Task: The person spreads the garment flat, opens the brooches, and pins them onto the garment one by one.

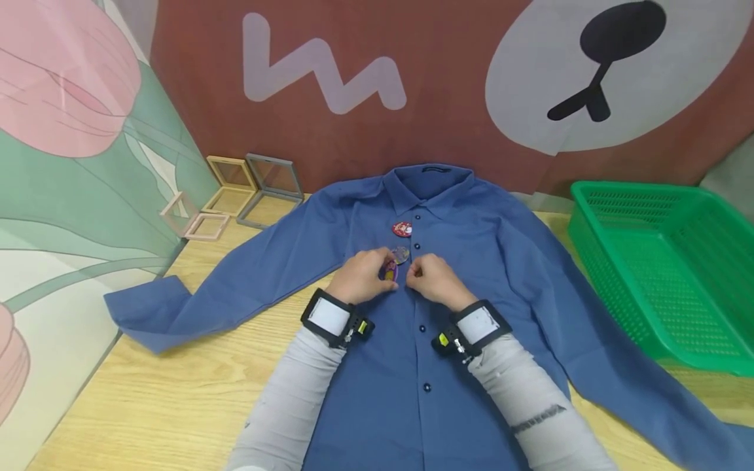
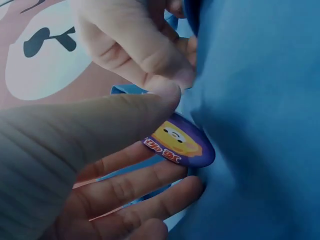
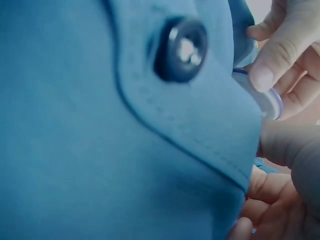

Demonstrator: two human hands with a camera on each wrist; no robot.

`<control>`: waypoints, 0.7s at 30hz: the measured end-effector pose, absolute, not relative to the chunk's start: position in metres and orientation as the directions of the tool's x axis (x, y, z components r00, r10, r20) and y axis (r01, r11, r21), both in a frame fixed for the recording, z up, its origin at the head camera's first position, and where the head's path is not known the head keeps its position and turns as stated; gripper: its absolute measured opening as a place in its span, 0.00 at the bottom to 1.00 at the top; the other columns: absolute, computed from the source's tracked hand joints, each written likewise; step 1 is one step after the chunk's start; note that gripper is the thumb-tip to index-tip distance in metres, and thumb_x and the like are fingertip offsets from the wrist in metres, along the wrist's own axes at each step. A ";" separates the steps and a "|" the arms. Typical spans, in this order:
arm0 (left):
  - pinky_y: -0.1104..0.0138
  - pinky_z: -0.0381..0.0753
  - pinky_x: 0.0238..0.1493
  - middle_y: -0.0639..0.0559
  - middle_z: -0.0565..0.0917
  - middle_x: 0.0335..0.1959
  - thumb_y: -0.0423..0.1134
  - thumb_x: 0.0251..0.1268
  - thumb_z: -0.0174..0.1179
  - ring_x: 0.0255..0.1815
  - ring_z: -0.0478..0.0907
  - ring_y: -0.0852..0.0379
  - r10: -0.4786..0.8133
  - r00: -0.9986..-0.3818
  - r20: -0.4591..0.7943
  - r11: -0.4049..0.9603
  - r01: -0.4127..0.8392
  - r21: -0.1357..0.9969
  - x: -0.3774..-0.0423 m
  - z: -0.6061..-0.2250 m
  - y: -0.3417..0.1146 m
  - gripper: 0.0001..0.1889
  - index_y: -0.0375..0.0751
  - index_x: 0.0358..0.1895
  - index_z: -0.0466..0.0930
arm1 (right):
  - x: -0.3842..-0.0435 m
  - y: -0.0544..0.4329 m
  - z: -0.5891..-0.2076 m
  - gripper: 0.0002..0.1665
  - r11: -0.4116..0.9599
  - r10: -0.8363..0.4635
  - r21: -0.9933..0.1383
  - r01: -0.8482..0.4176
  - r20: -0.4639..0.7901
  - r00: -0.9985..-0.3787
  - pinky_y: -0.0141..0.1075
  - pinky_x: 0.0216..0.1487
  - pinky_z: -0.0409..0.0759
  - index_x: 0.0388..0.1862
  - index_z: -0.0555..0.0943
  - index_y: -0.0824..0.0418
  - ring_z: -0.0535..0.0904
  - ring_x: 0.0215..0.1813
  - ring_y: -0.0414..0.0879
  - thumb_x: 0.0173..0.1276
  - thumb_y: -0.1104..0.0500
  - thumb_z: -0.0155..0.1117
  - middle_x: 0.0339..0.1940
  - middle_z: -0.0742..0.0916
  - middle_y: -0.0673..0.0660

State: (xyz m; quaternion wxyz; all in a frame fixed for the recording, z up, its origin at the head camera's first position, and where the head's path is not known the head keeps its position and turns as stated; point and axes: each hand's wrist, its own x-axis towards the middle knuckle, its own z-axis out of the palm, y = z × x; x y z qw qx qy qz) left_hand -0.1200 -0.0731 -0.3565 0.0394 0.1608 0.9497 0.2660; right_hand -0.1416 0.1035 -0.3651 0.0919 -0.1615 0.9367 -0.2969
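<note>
From the head view, a blue shirt (image 1: 412, 314) is seen spread flat on the wooden surface (image 1: 177, 392), and both hands meet at its button placket; a purple badge (image 1: 389, 269) is pinched by the left hand (image 1: 362, 278), just left of the right hand (image 1: 432, 281). At the left wrist, the badge (image 2: 179, 146) is seen held flat against the cloth between thumb and fingers (image 2: 145, 190). At the right wrist, the placket edge beside a button (image 3: 182, 47) is pinched by the right fingers, the badge just beyond it.

Shirt (image 1: 483, 261): blue woven cloth, matt, smooth, stitched placket. Button (image 3: 182, 47): dark glossy plastic. Badge (image 2: 179, 145): glossy printed face, smooth rim. Desk (image 1: 165, 392): pale wood grain, satin. Basket (image 1: 665, 261): green plastic mesh, slightly shiny. Sleeves (image 1: 288, 405): grey knit.
</note>
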 end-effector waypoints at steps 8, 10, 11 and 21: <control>0.57 0.81 0.46 0.45 0.85 0.48 0.45 0.59 0.72 0.45 0.83 0.50 0.348 -0.937 0.014 0.809 0.308 0.500 -0.121 -0.360 -0.070 0.28 0.41 0.62 0.78 | -0.137 0.104 -0.364 0.06 0.722 -0.331 -0.653 -0.230 -0.033 -0.943 0.31 0.29 0.70 0.27 0.85 0.66 0.73 0.25 0.41 0.61 0.67 0.63 0.22 0.83 0.53; 0.57 0.81 0.47 0.44 0.85 0.49 0.45 0.59 0.72 0.46 0.83 0.49 0.351 -0.936 0.024 0.807 0.315 0.499 -0.122 -0.361 -0.069 0.28 0.40 0.61 0.78 | -0.135 0.104 -0.363 0.06 0.719 -0.323 -0.657 -0.227 -0.026 -0.946 0.31 0.28 0.69 0.27 0.85 0.66 0.73 0.24 0.41 0.61 0.67 0.63 0.21 0.82 0.52; 0.57 0.81 0.47 0.44 0.85 0.49 0.45 0.59 0.72 0.46 0.83 0.49 0.351 -0.936 0.031 0.806 0.318 0.499 -0.122 -0.362 -0.068 0.28 0.40 0.61 0.78 | -0.134 0.104 -0.363 0.06 0.718 -0.321 -0.657 -0.229 -0.020 -0.947 0.31 0.28 0.69 0.27 0.85 0.65 0.72 0.24 0.41 0.61 0.67 0.63 0.20 0.81 0.52; 0.61 0.79 0.36 0.46 0.85 0.38 0.46 0.56 0.74 0.35 0.81 0.52 0.323 -0.942 0.087 0.797 0.320 0.513 -0.125 -0.367 -0.069 0.25 0.38 0.54 0.80 | -0.130 0.101 -0.365 0.05 0.717 -0.282 -0.673 -0.180 -0.043 -0.958 0.32 0.28 0.69 0.28 0.87 0.64 0.72 0.24 0.40 0.62 0.65 0.66 0.20 0.81 0.51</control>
